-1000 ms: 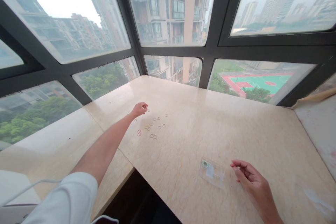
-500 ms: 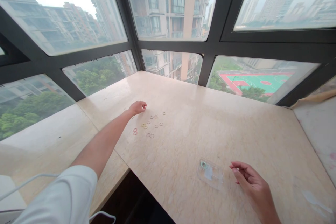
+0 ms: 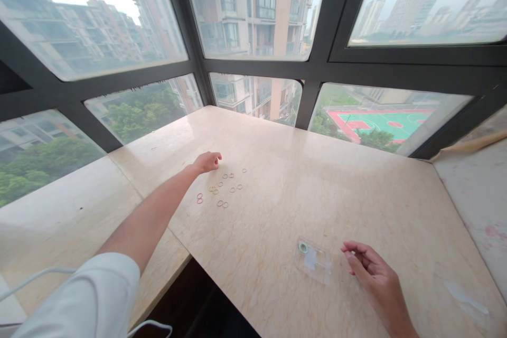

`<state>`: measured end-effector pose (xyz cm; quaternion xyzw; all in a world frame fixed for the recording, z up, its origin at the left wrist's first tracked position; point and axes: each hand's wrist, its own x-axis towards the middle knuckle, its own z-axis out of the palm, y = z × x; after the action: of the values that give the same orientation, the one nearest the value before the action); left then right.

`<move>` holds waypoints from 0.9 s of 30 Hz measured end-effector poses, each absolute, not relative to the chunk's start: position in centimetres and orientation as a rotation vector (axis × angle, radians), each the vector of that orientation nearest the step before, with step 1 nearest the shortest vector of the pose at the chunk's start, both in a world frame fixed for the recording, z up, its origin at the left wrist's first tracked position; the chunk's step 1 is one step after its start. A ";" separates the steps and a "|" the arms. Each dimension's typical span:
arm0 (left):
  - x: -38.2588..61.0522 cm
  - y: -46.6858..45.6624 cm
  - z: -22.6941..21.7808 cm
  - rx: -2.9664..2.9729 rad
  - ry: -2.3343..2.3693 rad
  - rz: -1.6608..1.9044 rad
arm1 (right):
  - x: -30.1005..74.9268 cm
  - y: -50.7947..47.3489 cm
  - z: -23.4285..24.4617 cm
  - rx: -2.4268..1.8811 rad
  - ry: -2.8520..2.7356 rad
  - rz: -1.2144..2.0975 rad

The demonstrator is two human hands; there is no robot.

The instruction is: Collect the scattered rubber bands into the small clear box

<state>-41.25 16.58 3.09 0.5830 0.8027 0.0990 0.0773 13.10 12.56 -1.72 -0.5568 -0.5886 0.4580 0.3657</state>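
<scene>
My left hand (image 3: 208, 161) reaches far out over the stone counter, its fingers curled and closed; anything in them is too small or hidden to see. Just in front and to the right of it lie several small thin rings, among them touching red rings (image 3: 199, 198), overlapping yellow rings (image 3: 213, 189) and a purple ring (image 3: 219, 203). Close to the front right, my right hand (image 3: 370, 269) hovers with bent fingers and the thumb near the index fingertip. Beside it sits a clear plastic box (image 3: 322, 270) with pale green rings (image 3: 303, 247) in one corner.
The pale marble-like counter (image 3: 269, 243) runs back to dark window frames (image 3: 253, 67). A crumpled clear plastic wrapper (image 3: 465, 296) lies at the right. White cables (image 3: 43, 273) and a dark gap (image 3: 198, 301) are at the near left.
The view has shifted slightly, so the counter appears further left. My left hand sits a little further right over the counter, and a ring beside its wrist is now covered. The right hand keeps its pose.
</scene>
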 end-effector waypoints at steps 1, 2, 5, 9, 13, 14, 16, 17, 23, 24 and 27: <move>-41.0 16.5 3.2 1.738 2.394 0.341 | 13.1 12.6 -1.8 -1.420 -1.526 1.176; -40.7 16.4 3.3 1.729 2.383 0.391 | 13.2 12.6 -1.9 -1.409 -1.539 1.170; -39.5 16.2 3.9 1.704 2.353 0.547 | 13.1 12.5 -1.9 -1.377 -1.566 1.154; -37.1 16.3 5.2 1.433 2.118 0.962 | 12.8 12.5 -1.6 -1.329 -1.584 1.156; -33.2 16.5 6.2 1.166 1.767 1.241 | 12.6 12.4 -1.6 -1.289 -1.585 1.164; -31.9 16.6 6.4 1.131 1.680 1.279 | 12.6 12.4 -1.7 -1.276 -1.583 1.169; -29.0 16.6 6.5 1.087 1.519 1.305 | 12.6 12.4 -1.9 -1.253 -1.585 1.176; -27.4 16.6 6.5 1.078 1.455 1.301 | 12.6 12.4 -2.0 -1.243 -1.590 1.179; -18.5 15.5 5.9 0.955 1.113 1.318 | 12.6 12.5 -2.2 -1.213 -1.645 1.156; -17.3 15.1 5.7 0.927 1.084 1.321 | 12.6 12.6 -2.3 -1.206 -1.647 1.155; -14.5 13.7 5.0 0.830 1.006 1.352 | 12.5 12.7 -2.4 -1.185 -1.647 1.155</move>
<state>-14.50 13.69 4.98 0.3567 0.4323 0.5810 0.5901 12.55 12.65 -2.45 -0.4670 -0.6487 0.4549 0.3926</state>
